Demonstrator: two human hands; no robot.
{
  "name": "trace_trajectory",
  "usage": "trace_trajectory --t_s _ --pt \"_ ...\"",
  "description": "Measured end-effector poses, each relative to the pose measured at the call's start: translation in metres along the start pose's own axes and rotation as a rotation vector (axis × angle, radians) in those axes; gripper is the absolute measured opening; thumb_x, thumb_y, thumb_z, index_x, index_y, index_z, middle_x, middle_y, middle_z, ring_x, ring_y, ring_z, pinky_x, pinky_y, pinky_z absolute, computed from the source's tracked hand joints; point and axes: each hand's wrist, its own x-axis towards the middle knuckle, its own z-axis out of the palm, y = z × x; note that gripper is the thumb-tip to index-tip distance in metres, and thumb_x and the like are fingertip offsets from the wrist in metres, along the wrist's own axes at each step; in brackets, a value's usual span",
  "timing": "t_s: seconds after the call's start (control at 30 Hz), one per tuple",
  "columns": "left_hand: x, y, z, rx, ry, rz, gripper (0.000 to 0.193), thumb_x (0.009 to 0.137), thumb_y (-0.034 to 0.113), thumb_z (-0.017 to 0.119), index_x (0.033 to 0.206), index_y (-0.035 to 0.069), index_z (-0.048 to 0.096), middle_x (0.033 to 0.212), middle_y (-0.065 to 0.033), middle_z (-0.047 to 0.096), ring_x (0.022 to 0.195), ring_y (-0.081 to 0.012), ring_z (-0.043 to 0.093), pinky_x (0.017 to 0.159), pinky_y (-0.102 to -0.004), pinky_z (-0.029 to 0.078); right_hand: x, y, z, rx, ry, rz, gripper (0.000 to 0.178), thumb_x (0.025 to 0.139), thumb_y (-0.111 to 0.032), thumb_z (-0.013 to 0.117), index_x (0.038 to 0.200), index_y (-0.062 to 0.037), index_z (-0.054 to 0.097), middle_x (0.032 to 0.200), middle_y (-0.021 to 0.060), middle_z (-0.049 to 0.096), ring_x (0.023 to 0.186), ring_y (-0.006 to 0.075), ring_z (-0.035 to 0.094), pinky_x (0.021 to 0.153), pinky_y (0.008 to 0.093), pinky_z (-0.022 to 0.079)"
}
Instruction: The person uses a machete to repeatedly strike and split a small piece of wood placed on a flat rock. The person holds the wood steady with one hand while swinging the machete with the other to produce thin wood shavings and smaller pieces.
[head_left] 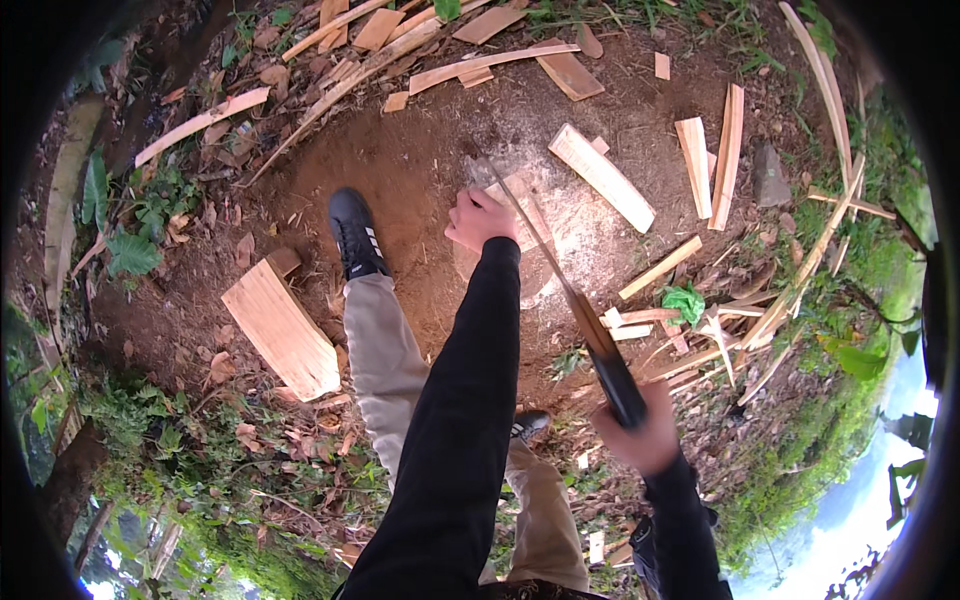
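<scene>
My right hand (642, 428), slightly blurred, is wrapped round the dark handle of a machete (548, 250). Its long, thin blade slants up and left, its far end passing close by my left hand (480, 220). The fingers of that left hand are curled closed, and what lies inside them is hidden. Right beside it, partly behind the blade, is a pale flat piece of wood (530, 200) on a dusty, light-coloured patch. A longer split plank (602, 178) lies on the ground to the right of the blade.
A thick wooden slab (283, 328) lies left of my dark shoe (354, 230). Split slats (728, 158) and a grey stone (770, 177) are at the right. Near them, a crumpled green bag (684, 303) sits among wood scraps. Long strips (490, 65) lie along the far side, with plants around.
</scene>
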Motion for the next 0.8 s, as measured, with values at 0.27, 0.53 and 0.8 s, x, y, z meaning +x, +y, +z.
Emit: trace_trajectory --t_s 0.27,0.53,0.8 --pt "-0.022 0.015 0.003 0.001 -0.045 0.016 0.033 0.096 0.031 0.038 0.088 0.011 0.063 0.085 -0.0100 0.066 0.087 -0.0301 0.059 0.082 -0.0436 0.036 0.018 0.003 0.007 -0.021 0.136 -0.039 0.021 0.071 -0.015 0.073 0.063 -0.0010 0.058 0.047 0.0095 0.049 0.039 0.0183 0.047 0.042 0.0332 0.038" --pt "-0.011 0.025 0.004 -0.038 0.005 0.010 0.032 0.096 0.030 0.039 0.089 0.010 0.063 0.086 -0.0086 0.065 0.089 -0.0306 0.059 0.080 -0.0449 0.037 -0.033 -0.036 -0.012 -0.085 0.065 0.039 0.015 0.070 -0.011 0.072 0.073 -0.0018 0.061 0.049 0.0039 0.050 0.042 0.0165 0.051 0.042 0.0295 0.036" --pt "-0.012 0.005 0.004 -0.040 0.083 0.035 0.028 0.094 0.028 0.042 0.086 0.011 0.063 0.081 -0.0089 0.066 0.084 -0.0298 0.060 0.079 -0.0439 0.036 -0.062 -0.028 -0.017 0.061 0.145 0.100 0.012 0.070 -0.003 0.065 0.061 -0.0030 0.057 0.049 0.0009 0.049 0.045 0.0065 0.048 0.043 0.0263 0.035"
